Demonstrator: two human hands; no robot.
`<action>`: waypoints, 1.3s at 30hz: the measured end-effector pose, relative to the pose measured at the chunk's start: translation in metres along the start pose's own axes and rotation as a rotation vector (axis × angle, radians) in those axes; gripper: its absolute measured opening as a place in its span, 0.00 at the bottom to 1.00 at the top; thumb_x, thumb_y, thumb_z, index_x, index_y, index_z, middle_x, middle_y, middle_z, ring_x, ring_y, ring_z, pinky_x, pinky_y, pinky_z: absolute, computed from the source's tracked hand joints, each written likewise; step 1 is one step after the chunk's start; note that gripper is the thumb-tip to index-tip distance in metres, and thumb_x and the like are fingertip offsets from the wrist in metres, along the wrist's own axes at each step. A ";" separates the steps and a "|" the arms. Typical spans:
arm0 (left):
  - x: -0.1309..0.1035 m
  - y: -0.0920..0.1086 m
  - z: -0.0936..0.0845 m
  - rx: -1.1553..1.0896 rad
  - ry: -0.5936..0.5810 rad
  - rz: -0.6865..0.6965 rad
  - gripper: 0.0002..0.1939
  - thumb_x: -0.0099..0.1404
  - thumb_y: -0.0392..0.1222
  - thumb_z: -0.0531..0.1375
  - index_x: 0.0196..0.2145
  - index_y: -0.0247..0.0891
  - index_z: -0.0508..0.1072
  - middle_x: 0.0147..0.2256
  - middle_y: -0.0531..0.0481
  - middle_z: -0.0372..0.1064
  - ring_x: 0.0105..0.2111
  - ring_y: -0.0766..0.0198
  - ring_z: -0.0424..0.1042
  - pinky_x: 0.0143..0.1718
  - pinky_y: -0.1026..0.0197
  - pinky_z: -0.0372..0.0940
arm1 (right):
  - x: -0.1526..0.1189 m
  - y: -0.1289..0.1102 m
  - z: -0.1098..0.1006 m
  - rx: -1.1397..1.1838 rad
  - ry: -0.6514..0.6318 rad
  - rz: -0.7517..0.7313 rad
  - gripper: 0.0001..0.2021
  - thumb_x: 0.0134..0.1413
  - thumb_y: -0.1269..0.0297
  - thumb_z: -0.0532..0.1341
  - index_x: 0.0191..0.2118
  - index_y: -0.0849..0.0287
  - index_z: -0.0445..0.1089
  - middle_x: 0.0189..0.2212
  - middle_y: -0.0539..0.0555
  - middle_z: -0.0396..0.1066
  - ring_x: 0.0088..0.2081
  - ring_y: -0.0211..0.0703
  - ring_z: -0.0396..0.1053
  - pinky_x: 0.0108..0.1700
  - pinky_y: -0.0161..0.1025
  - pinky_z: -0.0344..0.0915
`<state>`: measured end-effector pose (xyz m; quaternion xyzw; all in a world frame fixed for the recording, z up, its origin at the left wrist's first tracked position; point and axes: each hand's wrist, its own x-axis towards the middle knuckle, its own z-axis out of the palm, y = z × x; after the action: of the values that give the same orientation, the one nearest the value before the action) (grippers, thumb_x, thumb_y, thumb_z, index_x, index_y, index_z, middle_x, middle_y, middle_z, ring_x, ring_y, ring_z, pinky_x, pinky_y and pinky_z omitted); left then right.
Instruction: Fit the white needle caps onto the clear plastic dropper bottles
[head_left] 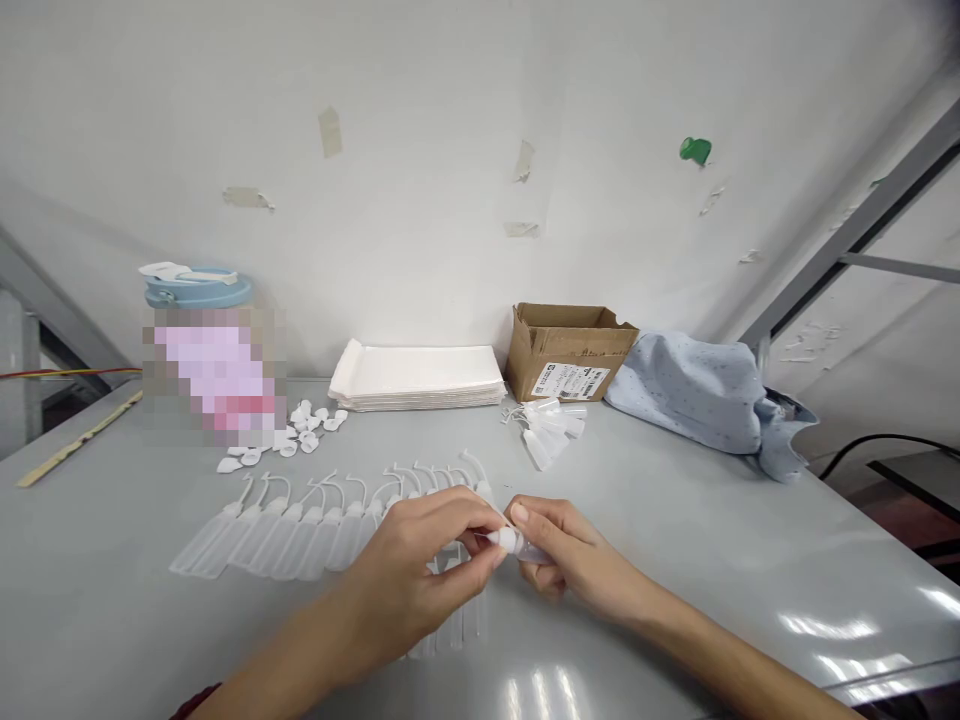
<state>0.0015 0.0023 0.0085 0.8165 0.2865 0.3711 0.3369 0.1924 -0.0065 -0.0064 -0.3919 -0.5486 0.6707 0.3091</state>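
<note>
Above the grey table I hold a small translucent squeeze bottle (531, 551) with a white nozzle cap (507, 540) pointing left. My right hand (562, 545) is closed round its body, which the fingers partly hide. My left hand (431, 560) pinches at the cap end with thumb and fingers. Below and left of it lies a row of similar flat translucent bottles (289, 535), their thin tethered tips pointing away from me. More bottles show partly under my left hand. Several loose white caps (307, 425) lie scattered behind the row.
A stack of white padded envelopes (420, 375) lies against the wall. Beside it stand an open cardboard box (570, 350) and a small pile of bottles (546, 432). A light blue cloth (690, 390) lies at the right. A blue-lidded container (199, 290) stands at the left, partly pixelated.
</note>
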 end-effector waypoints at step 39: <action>0.002 0.002 0.005 -0.268 -0.067 -0.446 0.06 0.61 0.40 0.58 0.34 0.37 0.74 0.30 0.50 0.71 0.31 0.63 0.71 0.35 0.62 0.67 | 0.002 -0.002 0.004 -0.109 0.140 0.022 0.23 0.56 0.41 0.52 0.26 0.57 0.54 0.16 0.40 0.47 0.17 0.28 0.43 0.18 0.28 0.44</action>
<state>0.0076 0.0007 0.0087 0.6930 0.3965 0.2952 0.5248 0.1880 -0.0062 -0.0045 -0.4601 -0.5571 0.6142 0.3173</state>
